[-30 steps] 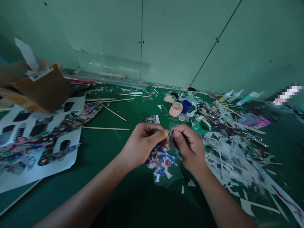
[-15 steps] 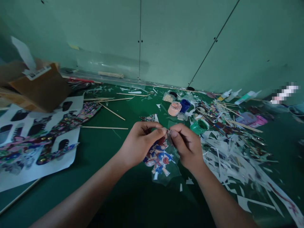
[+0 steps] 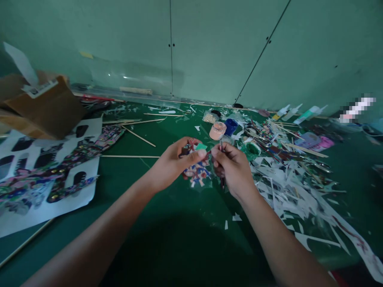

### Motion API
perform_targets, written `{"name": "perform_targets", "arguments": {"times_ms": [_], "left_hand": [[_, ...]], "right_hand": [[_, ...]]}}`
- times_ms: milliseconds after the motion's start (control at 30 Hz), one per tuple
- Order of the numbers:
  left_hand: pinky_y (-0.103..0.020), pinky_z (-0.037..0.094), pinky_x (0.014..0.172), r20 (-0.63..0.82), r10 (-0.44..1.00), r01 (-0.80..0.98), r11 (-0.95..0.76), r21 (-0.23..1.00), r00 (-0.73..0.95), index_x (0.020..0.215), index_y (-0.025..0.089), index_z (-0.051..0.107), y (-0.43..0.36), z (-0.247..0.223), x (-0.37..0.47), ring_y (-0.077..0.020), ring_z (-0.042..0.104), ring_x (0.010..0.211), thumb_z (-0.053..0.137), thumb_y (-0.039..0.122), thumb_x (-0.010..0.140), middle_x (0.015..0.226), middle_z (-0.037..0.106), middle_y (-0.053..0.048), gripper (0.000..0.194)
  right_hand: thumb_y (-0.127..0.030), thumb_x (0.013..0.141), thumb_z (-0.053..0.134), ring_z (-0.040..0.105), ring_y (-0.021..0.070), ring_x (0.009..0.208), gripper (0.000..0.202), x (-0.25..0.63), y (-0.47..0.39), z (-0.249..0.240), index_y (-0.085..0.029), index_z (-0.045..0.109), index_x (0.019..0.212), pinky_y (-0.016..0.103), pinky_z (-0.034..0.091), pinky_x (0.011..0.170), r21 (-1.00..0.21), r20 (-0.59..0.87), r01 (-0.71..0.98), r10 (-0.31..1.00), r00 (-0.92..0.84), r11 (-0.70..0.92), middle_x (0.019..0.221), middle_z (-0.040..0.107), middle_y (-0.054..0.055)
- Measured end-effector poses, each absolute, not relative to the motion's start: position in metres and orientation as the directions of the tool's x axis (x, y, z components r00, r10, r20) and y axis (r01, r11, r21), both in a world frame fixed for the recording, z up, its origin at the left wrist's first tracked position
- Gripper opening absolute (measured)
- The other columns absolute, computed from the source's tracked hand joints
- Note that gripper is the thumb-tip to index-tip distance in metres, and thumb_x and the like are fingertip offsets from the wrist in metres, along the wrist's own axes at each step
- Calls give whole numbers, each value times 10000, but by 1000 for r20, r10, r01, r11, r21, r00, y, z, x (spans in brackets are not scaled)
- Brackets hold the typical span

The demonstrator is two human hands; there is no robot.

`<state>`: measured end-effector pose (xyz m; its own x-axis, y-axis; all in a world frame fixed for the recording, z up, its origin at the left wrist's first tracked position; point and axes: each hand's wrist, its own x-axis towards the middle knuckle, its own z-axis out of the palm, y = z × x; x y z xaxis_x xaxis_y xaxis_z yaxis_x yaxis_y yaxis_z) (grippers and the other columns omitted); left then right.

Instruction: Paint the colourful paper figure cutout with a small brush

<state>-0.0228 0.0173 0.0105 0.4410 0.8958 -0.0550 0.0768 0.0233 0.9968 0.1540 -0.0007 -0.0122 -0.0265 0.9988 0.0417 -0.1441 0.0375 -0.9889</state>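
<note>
My left hand (image 3: 173, 161) is closed on a printed paper cutout (image 3: 196, 171), a colourful figure in blue, red and white with clear film around its lower edge. A small green patch shows beside the thumb. Close by on the right, my right hand (image 3: 231, 165) pinches a thin dark strip (image 3: 222, 182) that shows above and below the fingers; its exact kind is unclear. The fingertips of both hands nearly meet over the green table (image 3: 167, 223).
At left, a cardboard box (image 3: 44, 107) stands by a white sheet (image 3: 89, 195) with painted cutouts. Wooden sticks (image 3: 131, 156) lie nearby. Paint pots (image 3: 218, 130), an open green pot (image 3: 251, 149), scissors (image 3: 260, 137) and paper scraps (image 3: 281, 187) spread at right. Glue bottles (image 3: 308, 114) rest against the wall.
Both hands have risen slightly and the fingertips have drawn a little apart. The cutout sits higher, with less film showing below it. The dark strip now shows in my right hand.
</note>
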Motion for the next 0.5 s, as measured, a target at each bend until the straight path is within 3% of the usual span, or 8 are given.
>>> {"name": "perform_targets", "arguments": {"times_ms": [67,133,233,333,400,500], "left_hand": [[-267,480,560,-160,833,-30,207,978,529,1135,203,524,19,8,-24,-158,618,680,733,354,745,861,631,-26,468],[-257,489,545,-180,853,-156,289,945,491,1064,176,564,20,4,-21,-134,603,644,751,301,730,865,635,-32,403],[-224,467,524,-155,915,-297,277,914,373,923,157,632,17,0,-14,-121,587,648,724,285,760,830,648,-37,227],[-252,489,596,-132,926,-418,283,863,354,899,160,659,12,-2,-6,-150,623,702,708,272,778,840,684,-51,172],[-290,506,692,-95,921,-485,285,827,378,925,161,664,10,-3,-3,-183,650,791,687,283,800,884,698,-66,177],[-324,498,775,62,917,-519,168,838,395,1092,216,624,6,-10,-1,-223,648,928,700,316,788,998,688,-66,329]], "right_hand": [[-355,836,652,274,23,368,223,154,1,-11,-202,506,767,186,218,367,-965,21,-262,999,30,28,557,476,-84],[-362,832,659,278,20,374,234,154,2,-10,-204,499,769,183,250,375,-948,25,-317,999,30,33,576,499,-81],[-381,851,641,302,31,382,216,154,1,-10,-216,511,798,189,284,389,-953,59,-301,998,-32,47,561,517,-76],[-393,870,619,336,43,384,195,152,-1,-14,-216,550,831,197,282,387,-971,130,-208,990,-44,119,528,527,-65],[-382,873,619,349,45,380,200,149,-2,-16,-208,554,799,197,274,381,-971,165,-178,986,-10,160,505,526,-62],[-358,870,617,320,43,362,209,146,-1,-17,-213,518,756,192,269,369,-947,118,-294,992,51,128,480,499,-77]]}}
